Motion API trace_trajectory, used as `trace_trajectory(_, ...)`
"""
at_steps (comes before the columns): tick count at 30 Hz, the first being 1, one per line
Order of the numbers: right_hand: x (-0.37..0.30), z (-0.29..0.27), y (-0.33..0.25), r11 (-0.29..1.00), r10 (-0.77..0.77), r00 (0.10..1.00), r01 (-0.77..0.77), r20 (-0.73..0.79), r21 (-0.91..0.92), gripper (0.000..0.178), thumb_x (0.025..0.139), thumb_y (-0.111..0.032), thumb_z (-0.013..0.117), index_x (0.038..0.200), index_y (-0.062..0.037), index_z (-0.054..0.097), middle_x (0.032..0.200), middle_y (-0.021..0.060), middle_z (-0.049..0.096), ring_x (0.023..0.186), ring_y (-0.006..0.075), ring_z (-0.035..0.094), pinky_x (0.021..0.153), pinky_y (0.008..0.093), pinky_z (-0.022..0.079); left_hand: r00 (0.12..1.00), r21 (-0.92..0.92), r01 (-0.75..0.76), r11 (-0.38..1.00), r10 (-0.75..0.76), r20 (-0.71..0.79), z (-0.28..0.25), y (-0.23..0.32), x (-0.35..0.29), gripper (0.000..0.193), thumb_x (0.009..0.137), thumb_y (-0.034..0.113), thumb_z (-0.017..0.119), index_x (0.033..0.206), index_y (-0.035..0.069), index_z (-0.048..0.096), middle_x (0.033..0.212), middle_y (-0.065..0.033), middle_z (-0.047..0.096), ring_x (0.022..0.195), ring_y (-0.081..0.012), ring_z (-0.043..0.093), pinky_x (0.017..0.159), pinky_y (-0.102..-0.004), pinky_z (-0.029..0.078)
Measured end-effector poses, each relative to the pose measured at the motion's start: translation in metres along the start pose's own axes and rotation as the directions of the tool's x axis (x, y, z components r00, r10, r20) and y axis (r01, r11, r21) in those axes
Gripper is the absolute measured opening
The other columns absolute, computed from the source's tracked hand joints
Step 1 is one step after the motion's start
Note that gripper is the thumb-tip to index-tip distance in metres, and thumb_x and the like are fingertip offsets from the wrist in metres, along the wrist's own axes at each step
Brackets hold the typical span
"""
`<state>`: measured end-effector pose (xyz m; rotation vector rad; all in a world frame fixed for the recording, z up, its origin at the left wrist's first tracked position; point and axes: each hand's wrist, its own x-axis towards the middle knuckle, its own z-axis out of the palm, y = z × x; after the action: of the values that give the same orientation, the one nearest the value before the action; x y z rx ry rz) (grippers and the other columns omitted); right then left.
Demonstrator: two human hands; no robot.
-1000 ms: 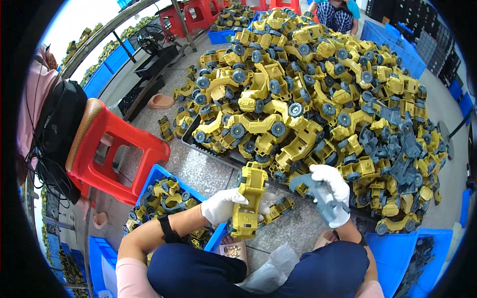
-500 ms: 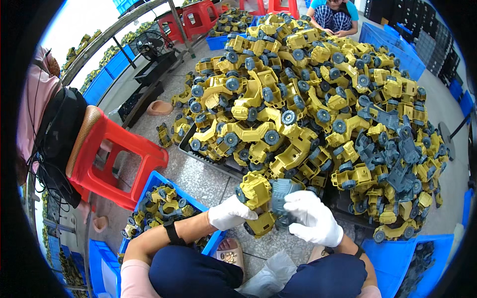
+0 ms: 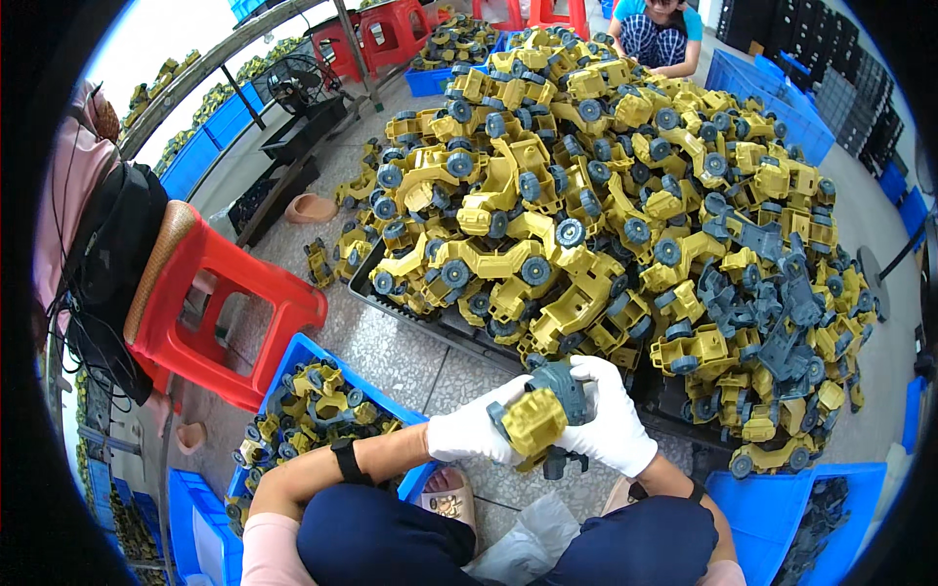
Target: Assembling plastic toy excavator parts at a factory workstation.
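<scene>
White-gloved, my left hand [image 3: 476, 431] is closed on a yellow toy truck [image 3: 536, 422] with dark wheels, held above the floor between my knees. My right hand [image 3: 614, 424], gloved too, grips a grey plastic toy part [image 3: 561, 383] pressed against the truck. The grey part lies behind and beside the yellow one; its lower end shows beneath. How the two pieces join is hidden by the gloves. In front of both hands rises a big pile of yellow toy trucks [image 3: 562, 303], with several grey parts [image 3: 772, 293] lying on its right side.
A blue crate [image 3: 415, 415] of yellow trucks stands by my left arm, near a red stool [image 3: 283, 317]. At the right is a blue bin [image 3: 752, 508] beside dark grey parts [image 3: 821, 523]. A black tray edge [image 3: 420, 317] borders the pile. Another person [image 3: 664, 39] crouches behind it.
The yellow truck has turned and moved right, its cab now facing me. The grey part has tilted over behind it, and both hands have drawn closer together.
</scene>
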<state>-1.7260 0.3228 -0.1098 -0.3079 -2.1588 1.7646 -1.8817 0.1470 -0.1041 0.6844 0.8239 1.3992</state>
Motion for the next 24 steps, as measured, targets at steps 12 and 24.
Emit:
trace_trajectory(12,-0.011,-0.018,-0.042,0.916,-0.381,0.923,0.369,-0.057,-0.158,0.054,0.065,-0.004,0.081,0.113,-0.006,0.055,0.111,0.0146,0.057,0.102,0.0276,0.061,0.086,0.0356,0.051,0.966,0.076,0.124,0.989,-0.103,-0.237,0.0,-0.001,0.002,0.096,0.067,-0.005,0.078,0.149,0.011,0.03,0.141,-0.0021,0.049,0.132,-0.0161,0.043,0.111,-0.0361,0.034)
trace_trajectory(24,-0.006,-0.013,-0.042,0.913,-0.369,0.929,0.36,-0.012,-0.193,0.056,0.066,-0.015,0.089,0.111,-0.0022,0.059,0.115,0.0192,0.062,0.101,0.0298,0.064,0.085,0.0354,0.054,0.968,0.182,0.021,0.983,0.026,-0.251,0.006,0.001,0.012,0.095,0.064,-0.007,0.079,0.144,0.013,0.031,0.132,-0.0008,0.051,0.124,-0.0149,0.045,0.105,-0.0338,0.039)
